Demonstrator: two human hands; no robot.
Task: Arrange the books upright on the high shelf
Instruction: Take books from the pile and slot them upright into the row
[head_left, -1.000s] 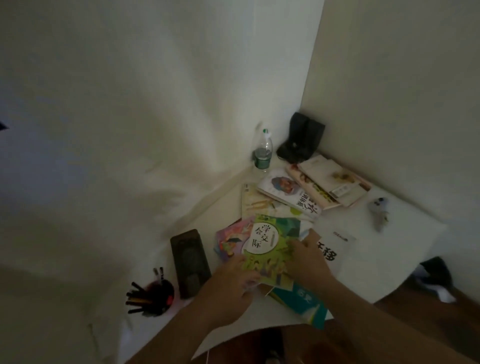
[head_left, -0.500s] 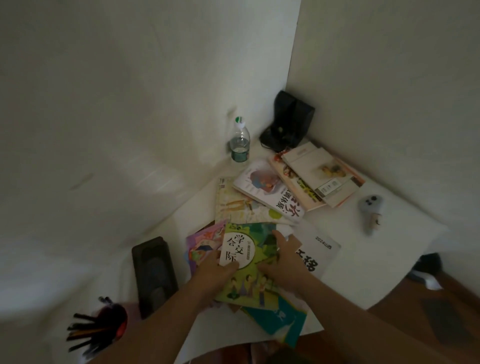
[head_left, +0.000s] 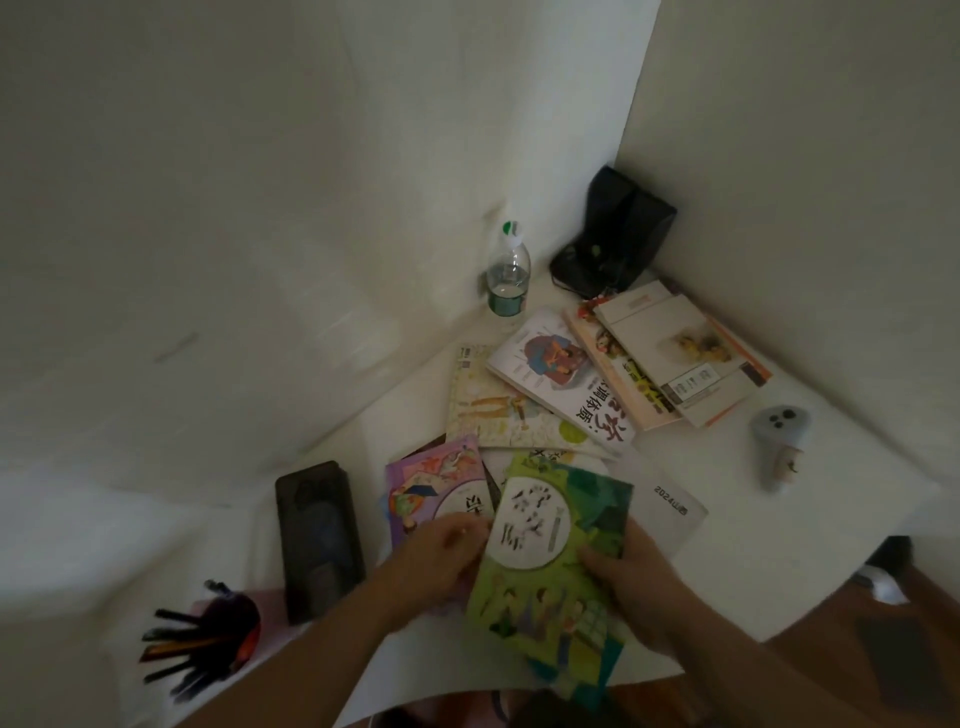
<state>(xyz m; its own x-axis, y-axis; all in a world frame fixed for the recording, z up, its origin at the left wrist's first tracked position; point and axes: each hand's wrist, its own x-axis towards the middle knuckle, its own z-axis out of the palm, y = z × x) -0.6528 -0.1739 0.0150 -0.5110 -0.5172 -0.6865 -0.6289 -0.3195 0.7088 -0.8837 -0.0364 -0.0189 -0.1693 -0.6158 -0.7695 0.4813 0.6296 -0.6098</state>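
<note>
Two off-white walls (head_left: 260, 208) meet at a vertical corner at upper right. A white sheet covers the work surface (head_left: 727, 519) set into this corner. Brown wooden floor (head_left: 883, 649) shows beyond the sheet's lower right edge. Lighting is dim and even, with soft shadows on the left wall.

A white-covered surface (head_left: 727, 530) is filling the corner, carrying everything. Books are lying scattered flat on it beyond the hands: a purple book (head_left: 436, 488) just past the left hand (head_left: 441, 561), a white booklet (head_left: 670, 504) beyond the right hand (head_left: 634, 577), more overlapping farther off. A black case (head_left: 317, 540) is lying left of the left hand, a pen cup (head_left: 223, 629) nearer still. A water bottle (head_left: 508, 275) is standing far back.
</note>
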